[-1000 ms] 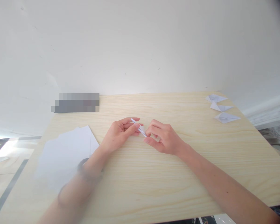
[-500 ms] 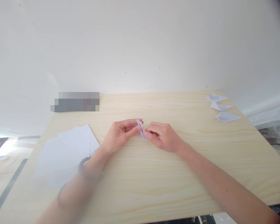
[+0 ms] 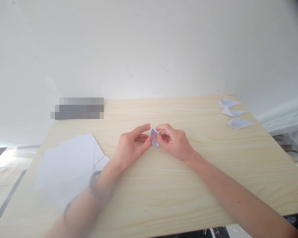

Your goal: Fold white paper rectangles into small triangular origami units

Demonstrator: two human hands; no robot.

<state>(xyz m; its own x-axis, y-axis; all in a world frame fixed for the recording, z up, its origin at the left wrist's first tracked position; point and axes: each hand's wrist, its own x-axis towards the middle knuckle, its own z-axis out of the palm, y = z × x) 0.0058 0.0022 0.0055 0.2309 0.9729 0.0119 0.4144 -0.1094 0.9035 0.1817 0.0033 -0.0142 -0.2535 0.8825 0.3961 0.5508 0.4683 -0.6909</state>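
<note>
Above the middle of the table, a small folded piece of white paper (image 3: 154, 136) stands between my two hands, its pointed end up and a crease showing. My right hand (image 3: 175, 140) pinches its right side between thumb and bent fingers. On the other edge, the thumb of my left hand (image 3: 132, 143) presses against the paper, with some fingers curled behind. The left index finger is stretched out above, apart from the paper. Whatever lies behind the paper is hidden by the fingers.
A stack of white paper sheets (image 3: 67, 165) lies at the left, partly under my left forearm. Several folded white paper pieces (image 3: 240, 123) lie at the right. A blurred-out dark object (image 3: 78, 110) is at the back left of the wooden table (image 3: 178, 195), by the wall.
The folded paper has turned from nearly edge-on to show a broader creased face. My left index finger has lifted off it, and my right fingers have moved up along its right side.
</note>
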